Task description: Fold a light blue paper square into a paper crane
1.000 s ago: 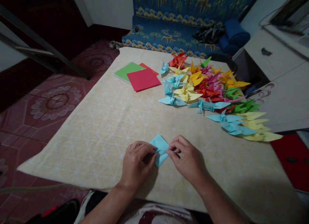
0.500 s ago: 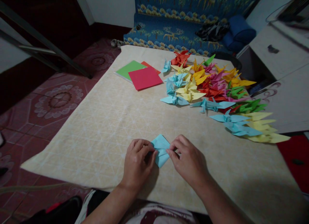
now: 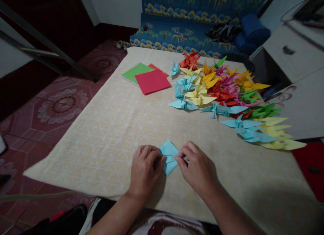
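Note:
A small light blue sheet of origami paper (image 3: 168, 149), folded into a diamond with a crease line across its middle, lies near the front of the table. My left hand (image 3: 146, 167) pinches its left corner between thumb and forefinger. At the right corner, my right hand (image 3: 196, 164) pinches the paper the same way. The left corner is partly hidden by my left fingers. Beyond the hands, many folded paper cranes (image 3: 202, 89) in blue, yellow, red, orange, pink and green cluster at the back right.
Red paper (image 3: 153, 82) overlaps green paper (image 3: 136, 73) and an orange sheet at the back left. A pale patterned cloth (image 3: 101, 140) covers the table. Behind stands a blue patterned seat (image 3: 174, 32); a white cabinet (image 3: 301, 73) is at the right, a metal frame (image 3: 48, 52) at the left.
Almost nothing differs. Both hands keep their pinch on the light blue paper; the whole view has shifted very slightly.

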The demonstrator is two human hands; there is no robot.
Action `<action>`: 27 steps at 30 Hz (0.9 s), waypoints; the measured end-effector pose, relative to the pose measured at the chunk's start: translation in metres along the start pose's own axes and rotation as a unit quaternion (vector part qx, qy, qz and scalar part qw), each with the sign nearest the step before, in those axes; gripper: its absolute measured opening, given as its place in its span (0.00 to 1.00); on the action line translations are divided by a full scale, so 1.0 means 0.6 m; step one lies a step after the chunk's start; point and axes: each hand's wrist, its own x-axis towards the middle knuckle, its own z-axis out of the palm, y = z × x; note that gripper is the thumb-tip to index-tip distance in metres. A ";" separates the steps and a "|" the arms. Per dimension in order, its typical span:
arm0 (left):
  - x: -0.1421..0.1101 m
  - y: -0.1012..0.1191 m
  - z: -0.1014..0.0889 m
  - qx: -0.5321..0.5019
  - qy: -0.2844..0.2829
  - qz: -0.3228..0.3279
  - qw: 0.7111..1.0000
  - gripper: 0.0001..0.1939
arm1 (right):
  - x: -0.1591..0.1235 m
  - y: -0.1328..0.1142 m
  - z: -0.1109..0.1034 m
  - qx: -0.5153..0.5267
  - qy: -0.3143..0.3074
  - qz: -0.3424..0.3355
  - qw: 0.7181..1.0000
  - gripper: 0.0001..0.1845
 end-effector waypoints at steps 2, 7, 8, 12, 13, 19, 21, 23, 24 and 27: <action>-0.002 -0.001 0.002 0.009 0.000 -0.004 1.000 0.03 | 0.000 0.000 0.000 -0.002 0.001 0.001 1.000 0.04; -0.008 -0.007 0.007 0.038 0.026 0.018 0.999 0.11 | -0.001 -0.002 0.000 0.001 0.006 0.009 1.000 0.04; -0.008 -0.008 0.007 0.045 0.019 0.029 0.998 0.13 | -0.001 -0.003 0.000 0.003 0.008 0.011 1.000 0.04; -0.006 -0.008 0.001 0.063 -0.021 0.041 0.997 0.11 | -0.001 -0.003 0.001 0.021 0.021 0.023 0.999 0.05; -0.005 -0.008 -0.001 0.065 -0.025 0.037 0.997 0.11 | -0.001 -0.002 0.001 0.024 0.026 0.028 0.999 0.05; -0.001 -0.007 -0.004 0.049 -0.009 0.017 0.999 0.07 | -0.009 0.010 -0.002 0.004 0.045 0.080 0.996 0.04; -0.001 -0.008 -0.003 0.043 -0.007 0.014 0.999 0.07 | -0.012 0.016 -0.004 0.003 0.047 0.088 0.995 0.03; 0.000 -0.008 -0.003 0.042 -0.008 0.011 0.999 0.06 | -0.014 0.020 -0.007 0.005 0.046 0.099 0.994 0.01; 0.000 -0.008 -0.002 0.041 -0.008 0.009 0.999 0.06 | -0.014 0.021 -0.008 0.007 0.043 0.106 0.993 0.01; 0.000 -0.008 -0.002 0.038 -0.007 0.004 0.999 0.06 | -0.012 0.018 -0.016 0.021 0.042 0.113 0.992 0.05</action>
